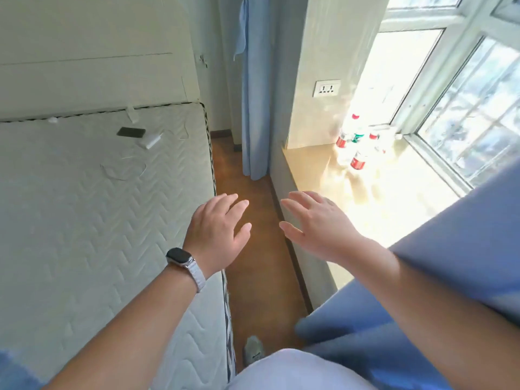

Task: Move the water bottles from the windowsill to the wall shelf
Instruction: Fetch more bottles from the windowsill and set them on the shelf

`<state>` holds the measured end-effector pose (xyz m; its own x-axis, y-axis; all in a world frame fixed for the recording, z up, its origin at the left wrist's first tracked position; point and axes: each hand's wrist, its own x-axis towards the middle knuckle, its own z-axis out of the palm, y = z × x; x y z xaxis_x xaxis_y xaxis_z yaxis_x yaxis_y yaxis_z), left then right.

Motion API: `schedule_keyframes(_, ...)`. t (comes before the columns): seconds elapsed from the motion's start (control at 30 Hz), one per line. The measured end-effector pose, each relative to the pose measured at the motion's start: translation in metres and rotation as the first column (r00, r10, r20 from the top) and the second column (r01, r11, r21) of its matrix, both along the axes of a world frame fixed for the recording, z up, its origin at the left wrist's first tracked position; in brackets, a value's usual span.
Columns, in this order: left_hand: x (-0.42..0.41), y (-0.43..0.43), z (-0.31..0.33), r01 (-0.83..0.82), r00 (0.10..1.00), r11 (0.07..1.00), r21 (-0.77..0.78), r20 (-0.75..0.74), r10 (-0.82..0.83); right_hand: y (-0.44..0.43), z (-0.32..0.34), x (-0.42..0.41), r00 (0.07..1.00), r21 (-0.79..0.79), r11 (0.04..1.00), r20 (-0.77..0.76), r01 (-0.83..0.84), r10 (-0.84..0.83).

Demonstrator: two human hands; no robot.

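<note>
Both of the person's hands hang in mid-air at the centre of the frame, above a strip of brown floor (254,266). The left hand (218,229) is flat, palm down, with straight fingers that hold nothing, and a dark-faced watch (180,258) on a pale strap sits at its wrist. The right hand (318,223) is spread the same way and is also empty; its fingers reach over the near edge of the windowsill (306,167), though we cannot tell whether they touch it.

The water bottles (358,161) stand upright in a small cluster on the windowsill at centre right, well apart from both hands and beyond the right one, close to the window (464,114). We make out red caps, red labels and one green label, but sun glare washes out the group and we cannot give a firm count.

A bare quilted mattress (84,209) fills the left of the frame, with a dark phone (131,132) lying near its far end. A blue curtain (427,277) crosses the lower right corner, over the right forearm, and a wall socket (327,88) sits above the bottles.
</note>
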<state>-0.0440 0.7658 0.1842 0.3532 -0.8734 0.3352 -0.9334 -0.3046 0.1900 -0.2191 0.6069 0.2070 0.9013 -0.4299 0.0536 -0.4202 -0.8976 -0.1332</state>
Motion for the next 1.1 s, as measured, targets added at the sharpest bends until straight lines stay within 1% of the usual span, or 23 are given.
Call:
schedule_keyframes(0.23, 0.063, -0.037, -0.001, 0.032, 0.999, 0.998, -0.058, 0.016, -0.031, -0.039, -0.003, 0.060, 0.999, -0.025, 0.999, -0.042, 0.028, -0.029)
schedule_keyframes(0.4, 0.099, -0.068, -0.006, 0.035, 0.999, 0.999, -0.022, 0.005, -0.035, -0.071, -0.012, 0.096, 0.998, -0.008, 0.999, -0.043, 0.054, -0.054)
schedule_keyframes(0.57, 0.130, -0.119, -0.012, 0.054, 0.999, 0.998, 0.010, -0.003, -0.054, -0.120, -0.028, 0.127, 0.994, 0.012, 0.996, -0.068, 0.083, -0.082)
schedule_keyframes(0.73, 0.166, -0.195, -0.013, 0.085, 0.996, 0.996, 0.023, 0.017, -0.085, -0.190, -0.036, 0.163, 0.992, 0.069, 0.992, -0.079, 0.108, -0.103)
schedule_keyframes(0.8, 0.178, -0.232, -0.010, 0.115, 0.993, 0.993, 0.036, 0.025, -0.116, -0.221, -0.036, 0.171, 0.988, 0.068, 0.989, -0.084, 0.133, -0.128)
schedule_keyframes(0.93, 0.195, -0.314, -0.003, 0.201, 0.977, 0.976, 0.084, 0.049, -0.205, -0.285, -0.031, 0.175, 0.975, 0.063, 0.976, -0.096, 0.207, -0.200)
schedule_keyframes(1.1, 0.197, -0.409, 0.005, 0.331, 0.939, 0.940, 0.076, 0.071, -0.337, -0.351, -0.019, 0.165, 0.951, 0.066, 0.950, -0.071, 0.306, -0.302)
